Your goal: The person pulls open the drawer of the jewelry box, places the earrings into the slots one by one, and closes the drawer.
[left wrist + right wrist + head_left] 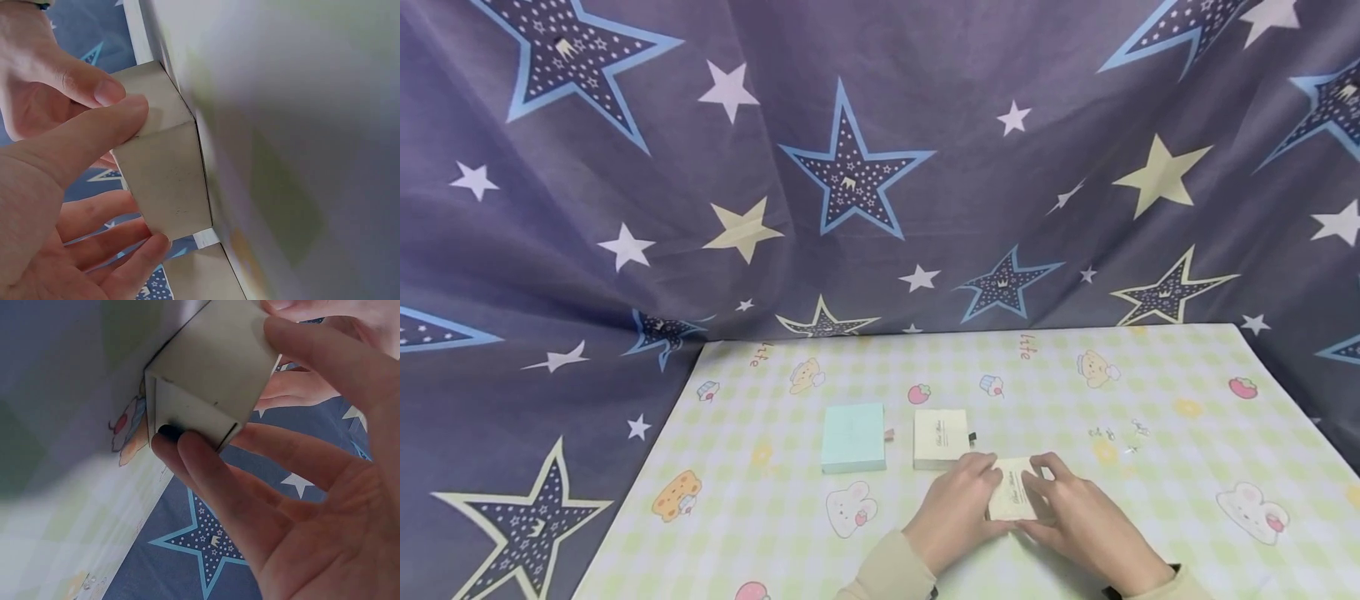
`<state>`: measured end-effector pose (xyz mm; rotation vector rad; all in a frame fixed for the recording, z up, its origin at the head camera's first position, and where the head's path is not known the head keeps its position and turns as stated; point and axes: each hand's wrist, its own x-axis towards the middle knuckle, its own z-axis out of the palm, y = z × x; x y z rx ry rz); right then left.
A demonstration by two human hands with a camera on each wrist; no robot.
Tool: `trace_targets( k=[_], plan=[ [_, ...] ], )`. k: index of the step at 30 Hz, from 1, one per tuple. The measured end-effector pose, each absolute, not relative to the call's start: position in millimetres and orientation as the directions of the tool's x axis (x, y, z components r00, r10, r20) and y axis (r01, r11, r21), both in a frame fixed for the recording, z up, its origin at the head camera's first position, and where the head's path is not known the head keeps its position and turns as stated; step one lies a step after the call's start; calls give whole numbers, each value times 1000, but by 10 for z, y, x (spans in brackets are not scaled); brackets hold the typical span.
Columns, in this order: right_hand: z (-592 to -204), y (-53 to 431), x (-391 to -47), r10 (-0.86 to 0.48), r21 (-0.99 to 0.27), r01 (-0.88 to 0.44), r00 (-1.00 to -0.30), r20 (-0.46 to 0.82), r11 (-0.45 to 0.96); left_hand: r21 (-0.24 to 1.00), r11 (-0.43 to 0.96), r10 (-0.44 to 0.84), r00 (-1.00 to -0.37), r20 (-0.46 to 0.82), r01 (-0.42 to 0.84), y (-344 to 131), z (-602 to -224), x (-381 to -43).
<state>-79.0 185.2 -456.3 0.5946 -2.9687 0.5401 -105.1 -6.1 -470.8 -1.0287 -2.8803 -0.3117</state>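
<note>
A small cream drawer box [1011, 492] with dark script on its top sits on the tablecloth between both hands. My left hand [951, 508] holds its left side, the thumb on the near face and fingertips at the far left. From the right, my right hand [1086, 521] grips the same box. In the right wrist view, the right fingertips are at a black pull tab [170, 432] on the drawer end, while the thumb lies on the box's side. The drawer looks shut or nearly so. Both thumbs meet near the front face, seen in the left wrist view.
Behind the left hand stands another cream box [940, 435] with a black tab. Left of it is a mint-green box [853, 437] with a pinkish tab. Several small shiny trinkets [1138, 427] lie to the right. A star-patterned curtain [880, 267] hangs behind the table.
</note>
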Motion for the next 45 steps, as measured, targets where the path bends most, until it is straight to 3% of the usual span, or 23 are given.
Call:
trace_targets(
  k=[15, 23, 30, 40, 45],
  plan=[
    [-4586, 1715, -720, -472, -249, -506, -862, 185, 826, 181, 744, 624, -766, 154, 643, -290, -4714, -913],
    [-4620, 1620, -689, -467, -231, -500, -865, 183, 835, 282, 731, 600, -783, 166, 621, -432, -4738, -902],
    [-4665, 1527, -649, -469, -214, -514, -853, 229, 831, 242, 710, 630, -750, 199, 661, -554, -4729, -934],
    [-4530, 1608, -664, -435, -372, -454, -890, 138, 810, 202, 695, 658, -724, 208, 690, -637, -4696, -946],
    [-4480, 1656, -725, -356, -522, -339, -932, 71, 783, 190, 709, 647, -734, 207, 679, -643, -4701, -925]
  ],
)
